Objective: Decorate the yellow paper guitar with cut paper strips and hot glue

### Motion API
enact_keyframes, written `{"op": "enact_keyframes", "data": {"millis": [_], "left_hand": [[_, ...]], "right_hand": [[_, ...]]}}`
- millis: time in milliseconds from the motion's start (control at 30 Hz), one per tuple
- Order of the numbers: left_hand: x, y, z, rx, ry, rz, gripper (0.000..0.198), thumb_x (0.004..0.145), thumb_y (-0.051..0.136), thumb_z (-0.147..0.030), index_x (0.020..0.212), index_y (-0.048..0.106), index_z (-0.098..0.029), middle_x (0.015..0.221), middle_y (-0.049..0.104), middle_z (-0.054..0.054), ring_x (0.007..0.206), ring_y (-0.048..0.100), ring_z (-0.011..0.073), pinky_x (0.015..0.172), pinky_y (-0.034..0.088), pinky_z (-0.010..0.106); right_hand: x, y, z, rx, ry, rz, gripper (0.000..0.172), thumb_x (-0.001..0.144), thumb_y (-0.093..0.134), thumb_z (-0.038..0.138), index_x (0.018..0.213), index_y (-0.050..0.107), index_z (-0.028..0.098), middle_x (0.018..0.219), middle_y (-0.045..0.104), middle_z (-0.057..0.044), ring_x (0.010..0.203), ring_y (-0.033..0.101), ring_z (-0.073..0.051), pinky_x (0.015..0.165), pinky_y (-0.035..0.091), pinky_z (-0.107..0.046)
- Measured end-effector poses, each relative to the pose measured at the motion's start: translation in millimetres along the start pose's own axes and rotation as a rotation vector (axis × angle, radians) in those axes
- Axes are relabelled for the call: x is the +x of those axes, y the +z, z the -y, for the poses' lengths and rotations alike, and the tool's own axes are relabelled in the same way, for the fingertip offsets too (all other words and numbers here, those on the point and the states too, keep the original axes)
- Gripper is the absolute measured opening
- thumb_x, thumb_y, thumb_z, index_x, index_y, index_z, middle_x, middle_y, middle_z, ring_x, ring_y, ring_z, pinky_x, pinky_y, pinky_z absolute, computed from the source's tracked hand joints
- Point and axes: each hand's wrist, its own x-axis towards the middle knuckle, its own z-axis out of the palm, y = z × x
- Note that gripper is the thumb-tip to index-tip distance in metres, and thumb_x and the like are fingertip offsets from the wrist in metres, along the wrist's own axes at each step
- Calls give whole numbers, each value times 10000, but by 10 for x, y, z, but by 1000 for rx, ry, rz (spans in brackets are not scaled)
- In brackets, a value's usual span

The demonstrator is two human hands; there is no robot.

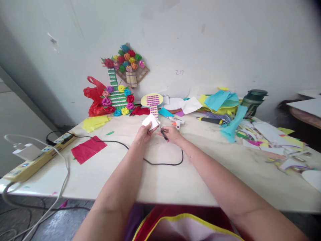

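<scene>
My left hand [142, 133] pinches a small white piece of paper [150, 121] and holds it up over the middle of the table. My right hand [172, 134] is closed around a pair of black-handled scissors [163, 133], whose blades reach the paper's lower right edge. Both hands meet just in front of a white glue gun [177, 122] lying on the table [175, 174]. A black cable [160, 163] loops on the tabletop below my hands.
Paper-flower crafts [120, 97] and a flower plaque [130, 65] lean on the wall, beside a red bag [94, 97]. A red sheet [88, 149] and power strip [37, 155] lie left. Coloured paper scraps [263, 137], teal paper [223, 100] and a dark bottle [253, 102] sit right.
</scene>
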Motion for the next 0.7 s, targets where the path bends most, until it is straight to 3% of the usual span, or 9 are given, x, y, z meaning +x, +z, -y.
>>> {"op": "enact_keyframes", "data": {"millis": [267,700], "left_hand": [[-26,34,-26,-29,-32,-43,335,734,580,-17,1051,577,-125,999,663,100,917,641,210,747,571,284],[-39,22,-17,33,6,30,217,743,577,-34,949,604,-97,974,666,93,861,650,184,767,562,294]], "right_hand": [[2,-20,32,8,65,-17,531,664,648,460,1105,584,172,576,573,37,404,495,-91,369,415,-209],[-30,-92,65,-70,63,23,521,723,612,465,1156,542,183,646,608,31,467,528,-86,507,457,-225]]}}
